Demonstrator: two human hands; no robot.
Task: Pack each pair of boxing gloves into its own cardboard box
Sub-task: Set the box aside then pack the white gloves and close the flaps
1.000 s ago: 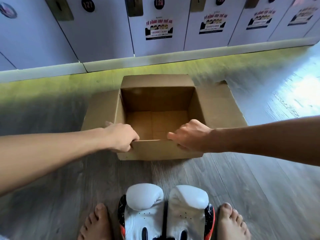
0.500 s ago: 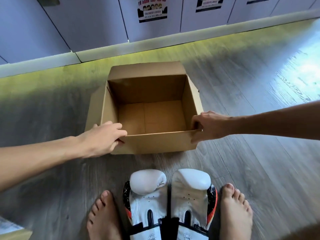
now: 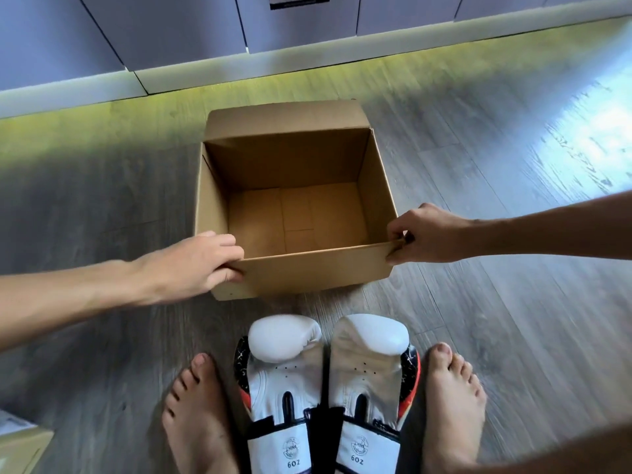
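Observation:
An open, empty cardboard box (image 3: 314, 271) sits on the grey wood floor in front of me. My left hand (image 3: 191, 265) grips its near left corner, fingers curled over the near flap's end. My right hand (image 3: 424, 234) pinches the near right corner of the same flap. A pair of white boxing gloves (image 3: 325, 378) with black and red trim lies side by side on the floor just below the box, between my bare feet, marked "6 OZ".
A row of pale lockers (image 3: 171, 29) on a white plinth runs along the far wall. The corner of another cardboard box (image 3: 20, 446) shows at the bottom left. My bare feet (image 3: 451, 405) flank the gloves.
My hands slid outward from the middle of the near flap to its two corners. The side flaps have folded down against the box. The view tilted down, and the box sits closer to me.

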